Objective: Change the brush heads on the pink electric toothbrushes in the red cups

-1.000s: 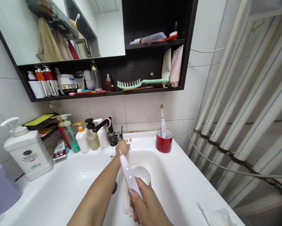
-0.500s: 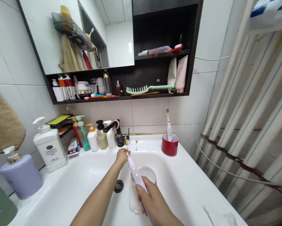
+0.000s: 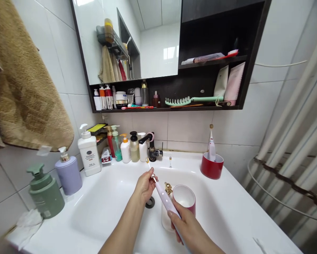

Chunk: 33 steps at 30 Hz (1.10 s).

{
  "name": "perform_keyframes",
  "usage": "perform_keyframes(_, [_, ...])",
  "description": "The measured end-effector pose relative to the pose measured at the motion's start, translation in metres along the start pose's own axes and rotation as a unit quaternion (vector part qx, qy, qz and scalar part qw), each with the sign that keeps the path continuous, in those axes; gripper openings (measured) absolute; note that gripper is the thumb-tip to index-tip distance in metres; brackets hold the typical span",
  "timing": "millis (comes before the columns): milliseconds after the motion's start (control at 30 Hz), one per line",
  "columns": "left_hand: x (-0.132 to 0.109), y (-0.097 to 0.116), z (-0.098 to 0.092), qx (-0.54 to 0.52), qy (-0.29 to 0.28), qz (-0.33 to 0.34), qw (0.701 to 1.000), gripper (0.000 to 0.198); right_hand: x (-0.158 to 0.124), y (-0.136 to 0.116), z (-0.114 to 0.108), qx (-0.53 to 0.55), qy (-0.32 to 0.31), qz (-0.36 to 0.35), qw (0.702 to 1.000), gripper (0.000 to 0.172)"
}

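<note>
My right hand (image 3: pixel 188 223) is closed round the pale pink handle of an electric toothbrush (image 3: pixel 166 201), which points up and left over the white sink (image 3: pixel 100 197). My left hand (image 3: pixel 145 183) pinches a small brush head (image 3: pixel 148 165) at the metal tip of that handle. Just right of the handle, inside the basin, stands a pink cup with a white inside (image 3: pixel 184 197). A pale bottle with a gold cap (image 3: pixel 168 209) sits beside the cup, partly hidden by the handle.
A black faucet (image 3: pixel 151 144) and several pump bottles line the back of the sink. A red cup (image 3: pixel 211 165) holds another electric toothbrush. Green (image 3: pixel 44 192) and purple (image 3: pixel 68 173) dispensers stand at left under a brown towel (image 3: pixel 23 84). Shelf, mirror above; striped curtain right.
My left hand came back from the faucet area with the brush head to the handle's tip. The view swung left and pulled back, so the towel and the dispensers came into sight.
</note>
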<state>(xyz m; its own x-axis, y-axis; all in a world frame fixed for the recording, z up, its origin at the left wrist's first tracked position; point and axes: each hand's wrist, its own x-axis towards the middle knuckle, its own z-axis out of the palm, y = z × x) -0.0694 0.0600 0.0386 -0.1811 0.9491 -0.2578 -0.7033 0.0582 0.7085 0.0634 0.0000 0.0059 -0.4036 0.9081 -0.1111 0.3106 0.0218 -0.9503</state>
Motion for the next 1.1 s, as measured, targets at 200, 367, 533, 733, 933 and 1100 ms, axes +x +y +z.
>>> perform_keyframes(200, [0.006,-0.007,-0.003,-0.009,-0.008,0.020,1.000,0.019,0.000,-0.001,0.001,0.032,-0.022,0.001,0.999,0.032])
perform_keyframes(367, [0.006,-0.011,-0.003,-0.015,-0.012,0.036,0.999,0.017,0.000,-0.002,0.003,0.037,-0.023,0.006,0.999,0.033])
perform_keyframes(533, [0.003,-0.013,-0.001,-0.010,-0.005,0.035,0.999,0.014,-0.001,-0.004,0.004,0.052,-0.022,0.014,0.998,0.031])
perform_keyframes(733, [0.002,-0.014,0.000,0.007,-0.013,0.058,0.998,0.019,-0.002,-0.006,0.004,0.039,0.008,0.013,0.999,0.029])
perform_keyframes(933, [0.003,-0.017,-0.003,0.023,-0.027,0.063,0.997,0.027,-0.005,-0.012,0.004,0.102,-0.033,0.017,0.994,0.033])
perform_keyframes(1100, [-0.001,-0.018,-0.001,0.038,-0.051,0.055,0.996,0.029,-0.005,-0.012,0.003,0.120,-0.025,0.013,0.992,0.035])
